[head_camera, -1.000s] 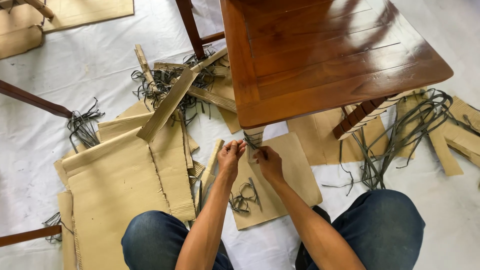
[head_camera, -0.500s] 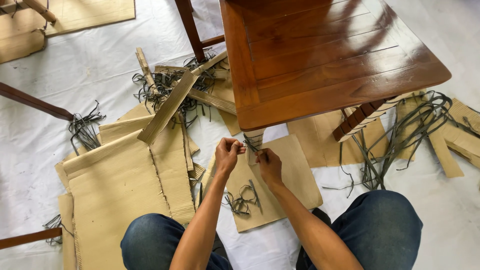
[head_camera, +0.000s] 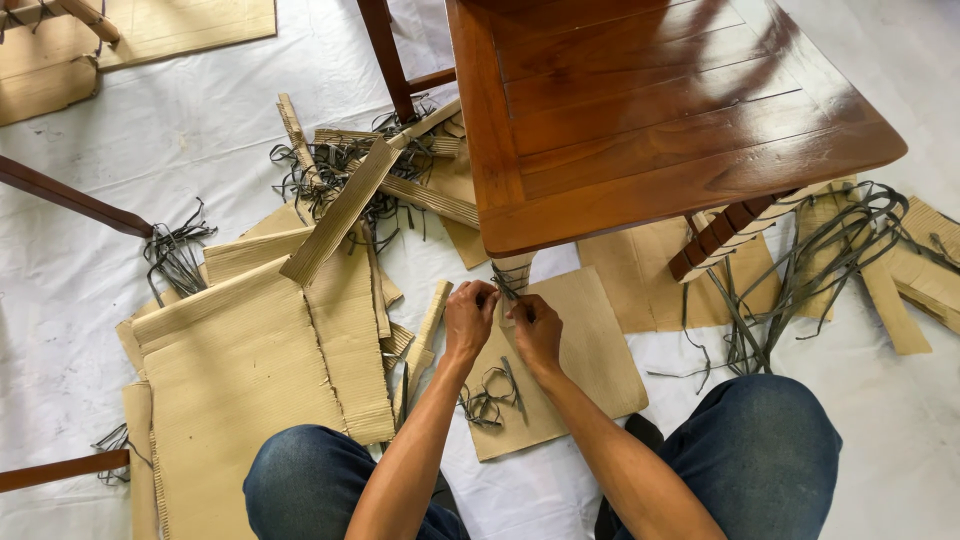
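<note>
Both hands, left hand (head_camera: 470, 318) and right hand (head_camera: 536, 328), pinch with closed fingers the dark strap (head_camera: 506, 284) on the cardboard-wrapped table leg (head_camera: 513, 270).

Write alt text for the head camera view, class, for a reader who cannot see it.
Seen from above, a seated person's left hand and right hand work at dark straps on a cardboard-wrapped table leg. A polished wooden table stands above torn cardboard sheets and loose strapping on white floor sheeting.

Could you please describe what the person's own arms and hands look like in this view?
Both forearms are bare, with no sleeves in view. The left hand and right hand wear no gloves, and no rings, watch or bracelets show. Below the arms, the knees are covered by blue denim jeans.
</note>
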